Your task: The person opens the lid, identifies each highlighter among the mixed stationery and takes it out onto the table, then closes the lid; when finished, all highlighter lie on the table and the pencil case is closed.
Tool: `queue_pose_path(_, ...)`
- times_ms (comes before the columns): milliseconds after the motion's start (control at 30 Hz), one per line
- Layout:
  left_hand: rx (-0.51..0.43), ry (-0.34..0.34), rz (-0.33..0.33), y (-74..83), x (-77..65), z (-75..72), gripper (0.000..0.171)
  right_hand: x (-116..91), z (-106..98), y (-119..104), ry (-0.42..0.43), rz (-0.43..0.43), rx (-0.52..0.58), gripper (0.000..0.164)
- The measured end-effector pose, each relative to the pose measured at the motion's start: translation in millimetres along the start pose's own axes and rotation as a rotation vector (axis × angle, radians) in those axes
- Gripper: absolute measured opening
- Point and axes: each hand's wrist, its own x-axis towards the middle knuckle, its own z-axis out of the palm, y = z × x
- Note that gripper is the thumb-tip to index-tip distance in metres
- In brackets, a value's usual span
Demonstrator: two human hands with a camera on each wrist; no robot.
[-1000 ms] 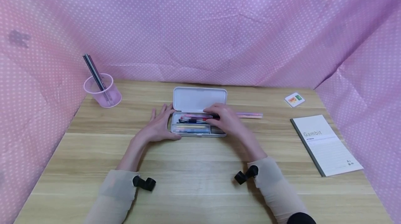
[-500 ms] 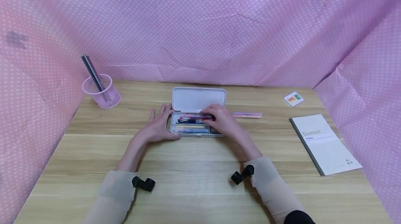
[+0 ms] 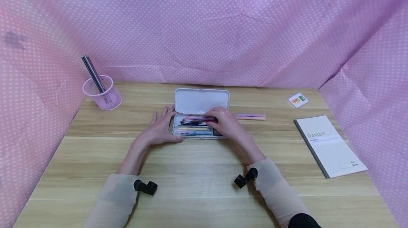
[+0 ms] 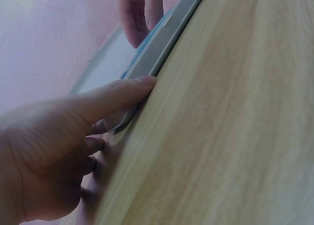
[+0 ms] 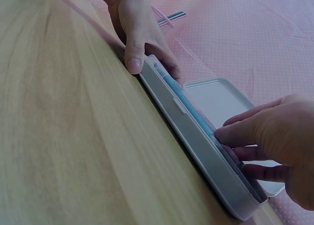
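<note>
An open white pencil case lies at mid-table with its lid tilted back. Several pens fill its rear section, and a light-blue pen lies in the front one. My left hand holds the case's left end, thumb along the front edge and fingers spread toward the rear corner. Over the right half, my right hand dips in and pinches the end of a dark red pen between thumb and fingers. The palm and fingers hide the right part of the contents.
Right of the case lie pink pens. A pink cup holding dark pencils stands at the back left. At the right are a notebook and a small white eraser-like block. Pink dotted cloth hangs behind the table.
My right hand has shifted slightly left along the case, uncovering more of the pink pens beside it. The left hand keeps its place at the case's left end.
</note>
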Motion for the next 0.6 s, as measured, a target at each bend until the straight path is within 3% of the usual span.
queue_pose_path(600,0.007,-0.005,-0.011,2.6,-0.4,-1.0,0.102,-0.2,2.9,1.4,0.026,-0.021,-0.049,0.024)
